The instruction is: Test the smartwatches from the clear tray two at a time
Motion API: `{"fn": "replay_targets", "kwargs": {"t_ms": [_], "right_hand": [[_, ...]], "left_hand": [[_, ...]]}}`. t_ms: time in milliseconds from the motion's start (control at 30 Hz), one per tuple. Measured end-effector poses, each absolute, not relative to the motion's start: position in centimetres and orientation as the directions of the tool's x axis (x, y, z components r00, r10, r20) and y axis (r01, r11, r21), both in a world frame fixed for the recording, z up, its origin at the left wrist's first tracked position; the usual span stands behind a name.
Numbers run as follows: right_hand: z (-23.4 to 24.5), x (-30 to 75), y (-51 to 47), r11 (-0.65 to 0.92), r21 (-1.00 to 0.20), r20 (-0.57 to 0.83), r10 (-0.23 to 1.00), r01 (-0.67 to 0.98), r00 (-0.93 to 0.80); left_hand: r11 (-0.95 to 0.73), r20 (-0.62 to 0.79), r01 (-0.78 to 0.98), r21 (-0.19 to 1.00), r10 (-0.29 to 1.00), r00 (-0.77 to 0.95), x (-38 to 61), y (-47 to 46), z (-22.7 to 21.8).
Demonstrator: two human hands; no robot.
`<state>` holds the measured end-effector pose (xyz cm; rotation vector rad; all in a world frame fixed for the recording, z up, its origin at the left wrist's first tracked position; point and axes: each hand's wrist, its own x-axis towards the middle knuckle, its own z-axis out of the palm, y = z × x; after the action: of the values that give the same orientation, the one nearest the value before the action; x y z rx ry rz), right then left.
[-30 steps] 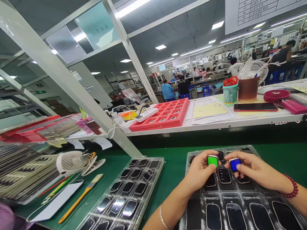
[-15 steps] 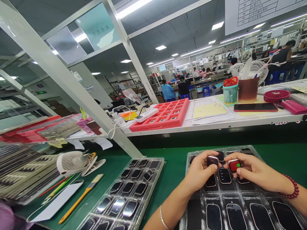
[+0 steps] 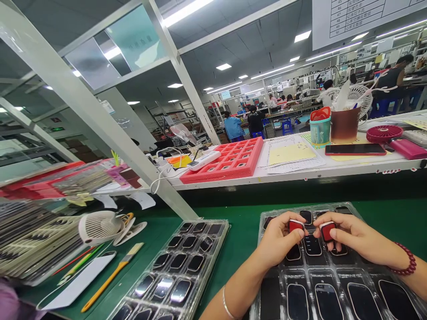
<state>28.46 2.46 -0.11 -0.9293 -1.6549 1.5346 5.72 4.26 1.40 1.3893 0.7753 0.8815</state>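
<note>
The left hand and right hand each hold a strapless smartwatch just above a clear plastic tray. The left watch and right watch both show a lit red screen and sit close together over the middle of the tray. The left fingers are closed around the sides of their watch, and the right fingers grip theirs the same way, with both screens facing up. More watches lie in the tray's pockets directly below the hands. A second tray of watches lies to the left of the clear plastic tray on a green mat, and a red tray sits on a shelf beyond it.
</note>
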Motion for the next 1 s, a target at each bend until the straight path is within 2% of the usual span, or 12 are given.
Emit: {"fn": "replay_targets", "kwargs": {"t_ms": [167,567,1000], "right_hand": [[-0.23,28.59,2.64,0.021,-0.999,0.030,0.856,-0.024,-0.516],[0.15,28.53,2.49,0.094,-0.995,0.071,0.870,0.023,-0.488],[0.12,28.52,2.49,0.133,-0.991,0.123,0.898,-0.006,-0.422]], "left_hand": [[-0.024,0.035,-0.029,0.999,0.878,0.478,5.74,4.12,1.60],[0.008,0.011,-0.041,0.999,0.893,0.449,5.54,4.39,1.50],[-0.002,0.023,-0.045,0.999,0.880,0.474,5.69,4.28,1.53]]}}
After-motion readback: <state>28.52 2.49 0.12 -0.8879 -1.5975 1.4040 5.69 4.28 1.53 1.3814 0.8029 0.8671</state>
